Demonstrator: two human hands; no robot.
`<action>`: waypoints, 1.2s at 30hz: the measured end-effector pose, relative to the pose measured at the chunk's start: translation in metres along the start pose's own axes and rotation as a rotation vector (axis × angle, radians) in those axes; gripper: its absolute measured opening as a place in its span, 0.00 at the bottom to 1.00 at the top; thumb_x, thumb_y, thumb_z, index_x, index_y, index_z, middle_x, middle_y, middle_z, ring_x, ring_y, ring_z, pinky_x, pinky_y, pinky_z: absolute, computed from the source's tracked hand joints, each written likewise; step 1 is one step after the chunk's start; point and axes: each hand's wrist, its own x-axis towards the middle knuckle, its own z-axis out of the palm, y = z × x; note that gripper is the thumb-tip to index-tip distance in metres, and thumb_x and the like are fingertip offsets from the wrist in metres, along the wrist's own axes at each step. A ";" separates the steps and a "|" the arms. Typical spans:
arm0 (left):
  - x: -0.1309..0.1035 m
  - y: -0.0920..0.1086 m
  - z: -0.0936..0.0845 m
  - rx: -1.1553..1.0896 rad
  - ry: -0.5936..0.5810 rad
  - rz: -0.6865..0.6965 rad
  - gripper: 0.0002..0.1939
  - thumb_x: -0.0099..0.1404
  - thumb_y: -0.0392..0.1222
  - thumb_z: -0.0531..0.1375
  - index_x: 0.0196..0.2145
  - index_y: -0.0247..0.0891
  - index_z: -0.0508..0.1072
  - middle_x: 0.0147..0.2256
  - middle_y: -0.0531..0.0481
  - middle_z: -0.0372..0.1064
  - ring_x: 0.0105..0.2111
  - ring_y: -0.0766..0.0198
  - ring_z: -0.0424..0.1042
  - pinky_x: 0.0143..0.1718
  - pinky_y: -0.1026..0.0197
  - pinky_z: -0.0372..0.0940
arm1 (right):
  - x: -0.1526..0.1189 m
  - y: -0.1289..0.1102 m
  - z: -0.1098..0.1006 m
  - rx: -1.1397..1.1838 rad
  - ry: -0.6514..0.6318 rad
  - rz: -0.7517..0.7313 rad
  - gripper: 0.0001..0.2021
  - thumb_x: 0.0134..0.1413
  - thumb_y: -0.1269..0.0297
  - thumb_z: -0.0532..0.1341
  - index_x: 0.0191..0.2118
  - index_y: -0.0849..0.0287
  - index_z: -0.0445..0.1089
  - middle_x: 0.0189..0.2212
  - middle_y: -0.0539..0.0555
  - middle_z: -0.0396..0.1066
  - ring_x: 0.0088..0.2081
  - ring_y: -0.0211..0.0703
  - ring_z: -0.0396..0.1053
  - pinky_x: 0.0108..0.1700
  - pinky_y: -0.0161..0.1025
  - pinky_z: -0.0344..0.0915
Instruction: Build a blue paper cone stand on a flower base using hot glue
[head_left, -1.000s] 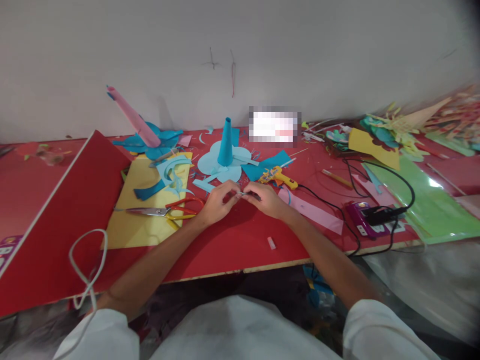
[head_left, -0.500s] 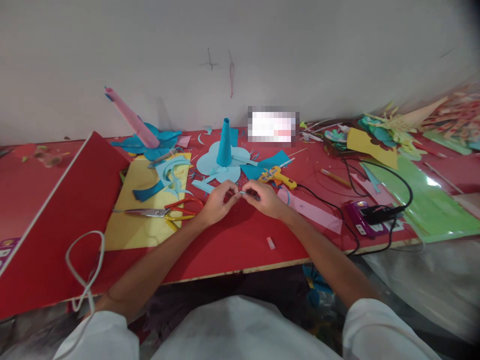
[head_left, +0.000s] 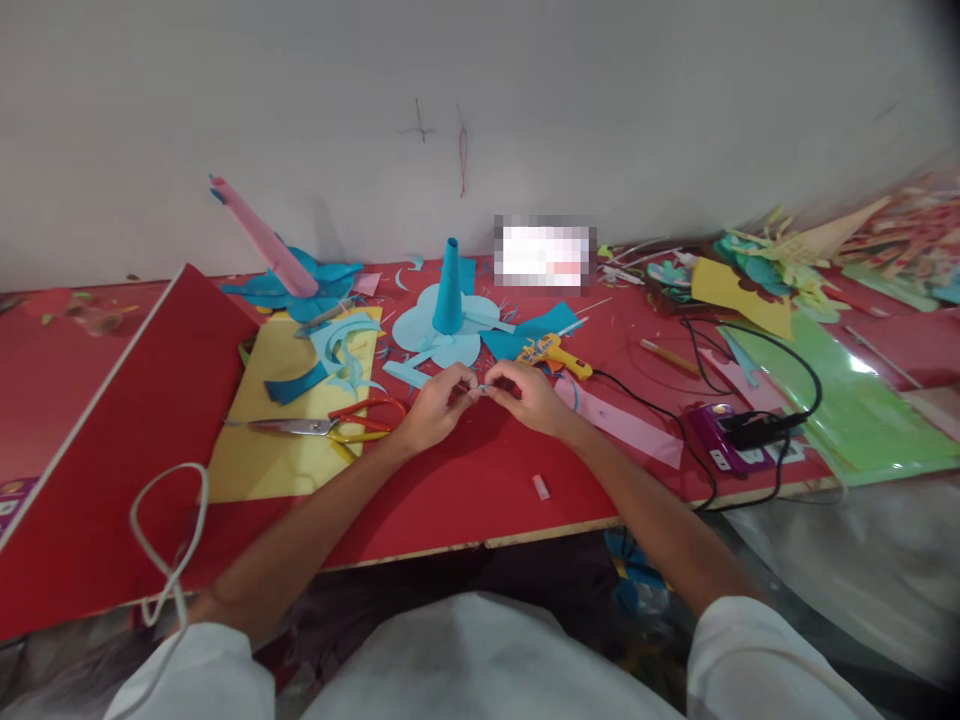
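My left hand (head_left: 444, 405) and my right hand (head_left: 525, 397) meet fingertip to fingertip over the red table (head_left: 465, 490). Both pinch a small light blue paper piece (head_left: 483, 387), mostly hidden by the fingers. Behind them a blue paper cone (head_left: 449, 290) stands upright on a light blue petal-shaped base (head_left: 412, 322). A yellow glue gun (head_left: 568, 358) lies just beyond my right hand. Scissors with red and yellow handles (head_left: 330, 427) rest on yellow paper (head_left: 277, 465) to the left of my left hand. A small pale block (head_left: 541, 488) lies near the front edge.
At the back left a pink paper tube (head_left: 262, 235) leans on blue petals. A red board (head_left: 142, 430) slants at the left. Pink strips (head_left: 630, 425), a purple power box (head_left: 724, 440) with black cables and green sheets (head_left: 862, 400) lie to the right.
Both hands keep their pinch in nearly the same place, with only a slight shift of the fingers around the small piece.
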 end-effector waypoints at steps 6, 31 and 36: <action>0.000 0.000 0.001 0.014 0.010 0.000 0.13 0.77 0.51 0.55 0.39 0.39 0.69 0.36 0.48 0.69 0.35 0.62 0.70 0.41 0.57 0.68 | 0.000 -0.001 -0.001 -0.038 0.002 0.010 0.16 0.71 0.49 0.57 0.38 0.55 0.68 0.34 0.53 0.74 0.34 0.42 0.68 0.36 0.37 0.62; 0.000 0.006 -0.001 -0.001 0.014 -0.027 0.17 0.78 0.55 0.52 0.39 0.40 0.67 0.35 0.49 0.67 0.34 0.63 0.67 0.40 0.59 0.65 | 0.002 0.000 0.000 -0.169 -0.060 -0.102 0.16 0.71 0.53 0.58 0.31 0.54 0.69 0.29 0.54 0.73 0.34 0.46 0.67 0.44 0.45 0.63; 0.001 0.005 -0.001 0.002 -0.024 -0.065 0.19 0.73 0.59 0.58 0.44 0.40 0.68 0.40 0.47 0.71 0.39 0.60 0.71 0.41 0.58 0.68 | -0.001 -0.002 0.000 0.006 -0.003 0.035 0.12 0.70 0.53 0.59 0.37 0.55 0.71 0.29 0.52 0.75 0.31 0.43 0.71 0.36 0.40 0.65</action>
